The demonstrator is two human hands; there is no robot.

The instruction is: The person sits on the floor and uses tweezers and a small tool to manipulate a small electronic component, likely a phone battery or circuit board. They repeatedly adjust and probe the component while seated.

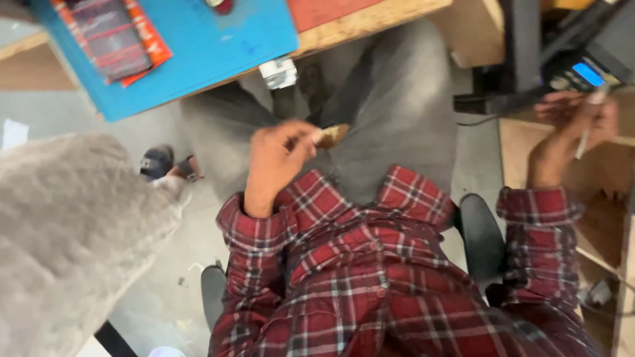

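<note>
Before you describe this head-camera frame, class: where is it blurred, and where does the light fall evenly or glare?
In the head view, motion blur smears the left hand and the small brownish piece it pinches; the right hand with its thin pale stick is soft too. The plaid shirt is sharpest. Lighting is flat, without hard shadows; only the small blue screen glows brightly.

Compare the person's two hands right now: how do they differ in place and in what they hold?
The left hand is over the lap and pinches a small brown piece; the right hand reaches out sideways over the wooden shelf and grips a thin pale stick. Both come out of red plaid sleeves.
</note>
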